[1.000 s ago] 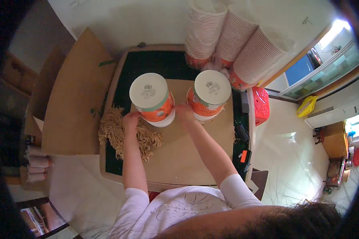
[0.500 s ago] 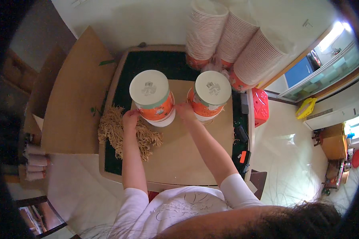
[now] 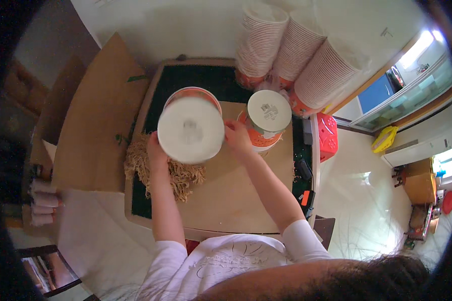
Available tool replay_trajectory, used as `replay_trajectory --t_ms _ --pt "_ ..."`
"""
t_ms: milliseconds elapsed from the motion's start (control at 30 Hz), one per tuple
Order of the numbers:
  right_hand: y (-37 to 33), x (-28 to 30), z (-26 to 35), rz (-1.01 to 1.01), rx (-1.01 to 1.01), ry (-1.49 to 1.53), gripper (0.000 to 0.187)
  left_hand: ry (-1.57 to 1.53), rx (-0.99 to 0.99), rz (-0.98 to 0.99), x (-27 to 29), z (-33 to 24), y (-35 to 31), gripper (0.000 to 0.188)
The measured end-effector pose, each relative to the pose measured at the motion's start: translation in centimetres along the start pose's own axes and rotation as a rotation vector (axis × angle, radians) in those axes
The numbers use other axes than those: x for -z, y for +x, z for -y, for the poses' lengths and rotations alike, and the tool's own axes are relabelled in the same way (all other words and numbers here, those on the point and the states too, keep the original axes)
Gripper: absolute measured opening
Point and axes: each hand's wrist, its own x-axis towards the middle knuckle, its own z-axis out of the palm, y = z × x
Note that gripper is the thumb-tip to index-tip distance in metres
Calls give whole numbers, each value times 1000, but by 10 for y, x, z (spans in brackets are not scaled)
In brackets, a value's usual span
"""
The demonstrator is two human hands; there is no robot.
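Between my hands is a paper bucket (image 3: 191,129), its pale round face toward me and a blurred grey mark at its middle. An orange, white-edged band shows beyond its far side. My left hand (image 3: 156,149) grips its left edge, fingers partly hidden behind it. At the right edge, my right hand (image 3: 237,136) is closed on it with bent fingers. Just right of that hand a second bucket (image 3: 269,113), orange with a white base, stands upside down. Tan twisted cords (image 3: 148,163) lie in a heap under and beside my left forearm.
Tall stacks of nested white buckets (image 3: 263,40) stand at the table's back right. A cardboard sheet (image 3: 236,200) covers part of the green tabletop (image 3: 186,78). Large cardboard (image 3: 93,130) rises at the left. A red stool (image 3: 327,135) stands beyond the right edge, near black devices (image 3: 304,170).
The left bucket has come up and tipped toward me, so its round face looks larger and its orange side is mostly hidden. Both hands have moved with it. The right bucket stays put.
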Motion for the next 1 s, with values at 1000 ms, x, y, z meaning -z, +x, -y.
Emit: replay_trajectory --t_ms 1000 --pt "-229 49 -216 709 484 -789 37 480 261 174 105 13 -126 22"
